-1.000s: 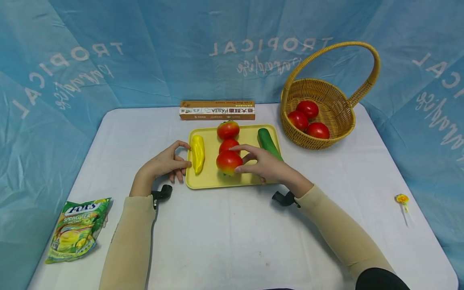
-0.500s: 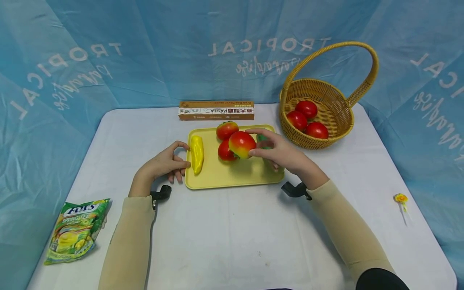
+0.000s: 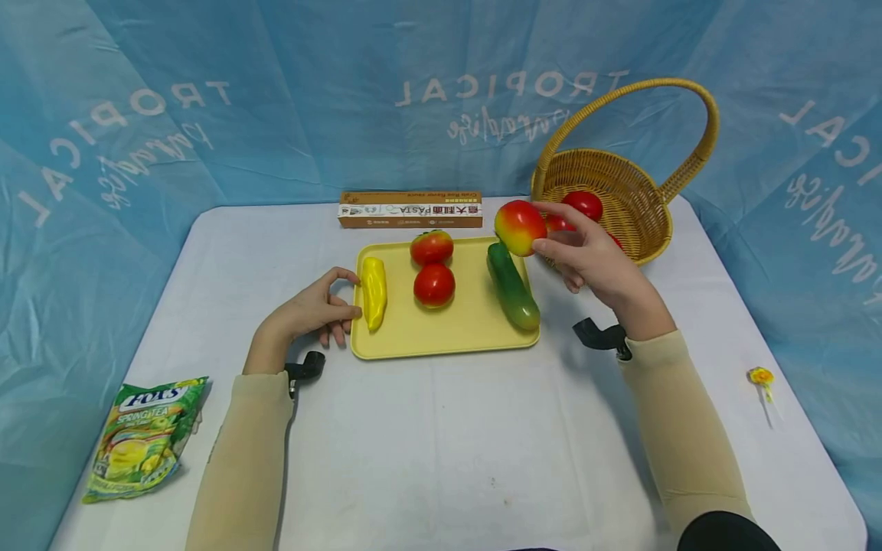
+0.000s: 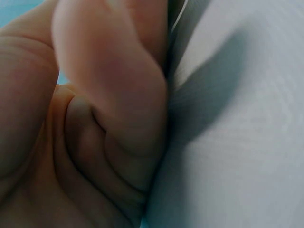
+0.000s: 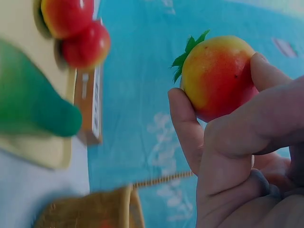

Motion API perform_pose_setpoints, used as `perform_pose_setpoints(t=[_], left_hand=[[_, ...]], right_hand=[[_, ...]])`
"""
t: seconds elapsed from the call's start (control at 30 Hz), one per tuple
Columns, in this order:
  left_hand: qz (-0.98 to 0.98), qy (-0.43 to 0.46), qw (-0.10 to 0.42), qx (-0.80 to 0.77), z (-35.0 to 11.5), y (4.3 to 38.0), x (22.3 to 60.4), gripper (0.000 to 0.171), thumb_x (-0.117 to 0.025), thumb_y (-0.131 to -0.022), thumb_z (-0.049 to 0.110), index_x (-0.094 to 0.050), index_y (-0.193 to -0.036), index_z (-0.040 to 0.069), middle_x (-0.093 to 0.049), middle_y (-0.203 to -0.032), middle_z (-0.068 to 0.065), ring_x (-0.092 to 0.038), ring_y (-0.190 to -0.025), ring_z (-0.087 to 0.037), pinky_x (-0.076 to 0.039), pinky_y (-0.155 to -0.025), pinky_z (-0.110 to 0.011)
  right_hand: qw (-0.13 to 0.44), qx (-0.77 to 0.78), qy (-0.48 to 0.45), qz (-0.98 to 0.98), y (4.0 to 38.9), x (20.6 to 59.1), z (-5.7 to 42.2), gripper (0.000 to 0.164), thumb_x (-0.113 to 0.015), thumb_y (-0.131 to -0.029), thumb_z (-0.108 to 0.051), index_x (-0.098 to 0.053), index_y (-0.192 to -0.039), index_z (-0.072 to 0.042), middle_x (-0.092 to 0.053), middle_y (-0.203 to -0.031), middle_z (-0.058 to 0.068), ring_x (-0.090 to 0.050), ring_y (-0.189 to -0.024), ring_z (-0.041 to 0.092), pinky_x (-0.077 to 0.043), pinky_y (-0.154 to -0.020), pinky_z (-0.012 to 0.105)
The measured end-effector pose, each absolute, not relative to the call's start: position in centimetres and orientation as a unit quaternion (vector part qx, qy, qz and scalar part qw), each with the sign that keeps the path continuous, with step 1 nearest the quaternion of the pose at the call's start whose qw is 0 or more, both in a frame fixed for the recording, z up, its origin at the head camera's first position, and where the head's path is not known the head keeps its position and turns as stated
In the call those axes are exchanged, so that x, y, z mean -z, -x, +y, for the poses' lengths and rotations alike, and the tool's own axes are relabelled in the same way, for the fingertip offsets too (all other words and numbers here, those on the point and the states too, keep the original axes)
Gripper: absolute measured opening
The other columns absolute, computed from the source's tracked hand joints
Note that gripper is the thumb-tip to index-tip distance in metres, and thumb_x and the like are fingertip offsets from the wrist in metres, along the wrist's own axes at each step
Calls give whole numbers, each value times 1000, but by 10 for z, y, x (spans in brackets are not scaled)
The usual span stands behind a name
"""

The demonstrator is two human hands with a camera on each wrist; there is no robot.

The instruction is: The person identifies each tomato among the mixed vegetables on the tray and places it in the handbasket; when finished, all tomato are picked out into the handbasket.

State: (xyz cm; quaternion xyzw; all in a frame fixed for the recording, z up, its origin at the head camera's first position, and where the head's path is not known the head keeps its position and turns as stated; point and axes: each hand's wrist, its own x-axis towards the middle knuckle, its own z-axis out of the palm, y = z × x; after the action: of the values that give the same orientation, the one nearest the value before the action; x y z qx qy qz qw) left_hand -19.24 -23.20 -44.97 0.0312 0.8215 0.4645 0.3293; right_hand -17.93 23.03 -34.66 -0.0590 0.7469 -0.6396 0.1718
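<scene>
My right hand [image 3: 589, 252] pinches a red-and-yellow tomato [image 3: 520, 227] between thumb and fingertips, raised beside the basket's left rim. In the right wrist view this tomato [image 5: 218, 78] shows its green leafy top. My left hand [image 3: 310, 310] holds the left rim of the yellow tray [image 3: 455, 340] with thumb and index finger; the left wrist view shows curled fingers [image 4: 109, 71] close to the white cloth, with the grip itself hidden. On the tray lie a yellow pepper [image 3: 375, 294], two tomatoes [image 3: 434, 285] and a green cucumber [image 3: 513, 289].
At the back right stands a wicker basket [image 3: 651, 222] with a tall handle and red tomatoes [image 3: 584, 203] inside, partly covered by my right hand. A pasta box [image 3: 410, 210] lies behind the tray. A green candy bag [image 3: 145, 440] is left, a lollipop [image 3: 762, 378] right.
My right hand has lifted the front tomato off the tray and carried it up and right towards the basket. The cucumber is uncovered again. My left hand has stayed at the tray's rim.
</scene>
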Motion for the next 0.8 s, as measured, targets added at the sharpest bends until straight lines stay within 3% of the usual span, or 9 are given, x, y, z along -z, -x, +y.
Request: perform_pose_setpoints(t=[0.07,0.17,0.37,0.6,0.8], left_hand=[[823,-32,328,-462,-232,192,449,66,-73,-91,34,-29,-139,28,-70,-78,-16,-68,-54,-26,-54,-46,-33],[824,-33,327,-461,-232,192,449,66,-73,-90,35,-29,-139,27,-70,-78,-16,-68,-54,-27,-54,-47,-33],[824,-32,324,-463,-232,192,450,66,-74,-90,35,-30,-139,27,-70,-78,-16,-67,-54,-27,-54,-46,-34],[823,-28,328,-462,-232,193,451,66,-73,-91,33,-28,-140,29,-70,-78,-15,-67,-54,-26,-54,-46,-33],[823,-24,331,-461,-231,192,448,62,-69,-95,27,-28,-141,26,-70,-77,-15,-67,-53,-27,-53,-45,-33]], right_hand=[[165,652,48,739,184,349,240,64,-71,-93,-31,-40,-149,-34,-60,-80,6,-36,-41,20,-41,-39,30],[157,673,29,722,190,353,255,64,-70,-94,-28,-39,-149,-32,-61,-79,4,-34,-40,20,-39,-39,30],[133,705,-5,697,196,357,280,63,-71,-92,-27,-41,-148,-31,-63,-104,9,-29,-41,21,-39,-40,28],[113,740,-40,661,199,360,307,65,-72,-91,-26,-40,-149,-29,-62,-99,3,-28,-40,19,-38,-39,26],[99,745,-81,655,201,363,325,66,-73,-91,-28,-39,-149,-31,-51,-119,5,-32,-41,16,-41,-41,25]])
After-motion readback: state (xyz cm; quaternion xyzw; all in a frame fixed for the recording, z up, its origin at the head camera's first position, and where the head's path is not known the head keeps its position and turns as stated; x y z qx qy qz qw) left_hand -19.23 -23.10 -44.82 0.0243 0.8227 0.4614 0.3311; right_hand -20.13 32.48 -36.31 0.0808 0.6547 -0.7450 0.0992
